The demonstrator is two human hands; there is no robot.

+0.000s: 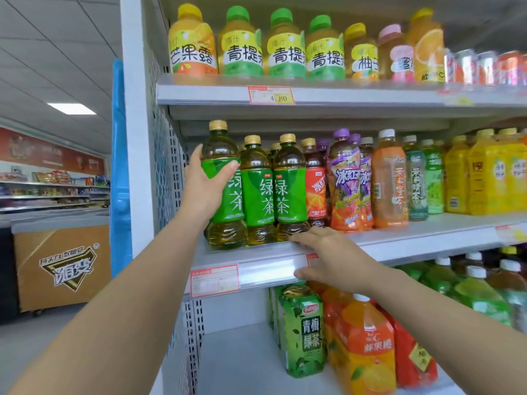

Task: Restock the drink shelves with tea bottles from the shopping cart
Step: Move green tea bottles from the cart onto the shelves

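Note:
My left hand [206, 186] grips a green tea bottle [228, 223] with a gold cap at the left end of the middle shelf [399, 240]. The bottle stands upright at the shelf's front edge, beside two more green tea bottles [258, 192] of the same kind. My right hand [330, 259] holds the front rail of that shelf, fingers on top and thumb under the price strip. The shopping cart is out of view.
Red, purple, orange and yellow drink bottles [389, 181] fill the middle shelf to the right. Juice bottles [242, 44] line the top shelf. Larger bottles [303, 329] stand on the lower shelf, with bare shelf at its left. An orange freezer [61, 266] stands in the aisle at left.

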